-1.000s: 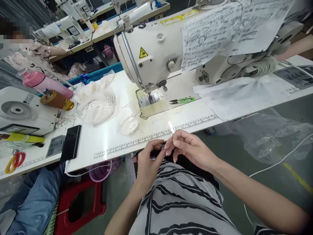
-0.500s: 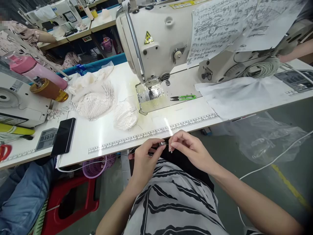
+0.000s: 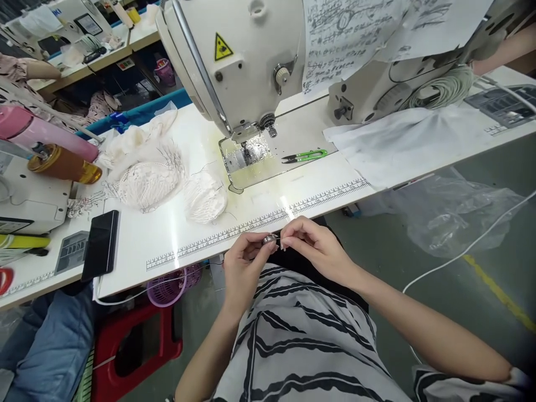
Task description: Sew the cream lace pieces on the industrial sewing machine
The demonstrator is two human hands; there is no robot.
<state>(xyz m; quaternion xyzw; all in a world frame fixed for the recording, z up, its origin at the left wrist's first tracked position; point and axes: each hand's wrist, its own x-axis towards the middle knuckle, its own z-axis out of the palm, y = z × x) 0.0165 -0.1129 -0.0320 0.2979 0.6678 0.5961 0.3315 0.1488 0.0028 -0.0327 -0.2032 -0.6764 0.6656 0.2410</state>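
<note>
My left hand [image 3: 242, 262] and my right hand [image 3: 312, 245] meet just below the front edge of the white sewing table [image 3: 176, 237], above my striped lap. Between their fingertips sits a small round metal piece [image 3: 269, 239], like a bobbin case. The left fingers pinch it from the left. My right thumb and forefinger are pinched together at its right side, on a thread too thin to make out clearly. Beyond them stands the white sewing machine [image 3: 238, 61], with green thread snips [image 3: 305, 157] on its bed.
Two white lace pieces [image 3: 146, 181] [image 3: 205, 196] lie left of the needle plate. A black phone [image 3: 100, 244] lies at the table's left end. White fabric [image 3: 402, 139] drapes on the right, a clear plastic bag [image 3: 452, 215] hangs below. Another person sits at far left.
Both hands have stayed together at the table edge, fingers working on the metal piece. My head has shifted, so the machine and table now appear closer and further left.
</note>
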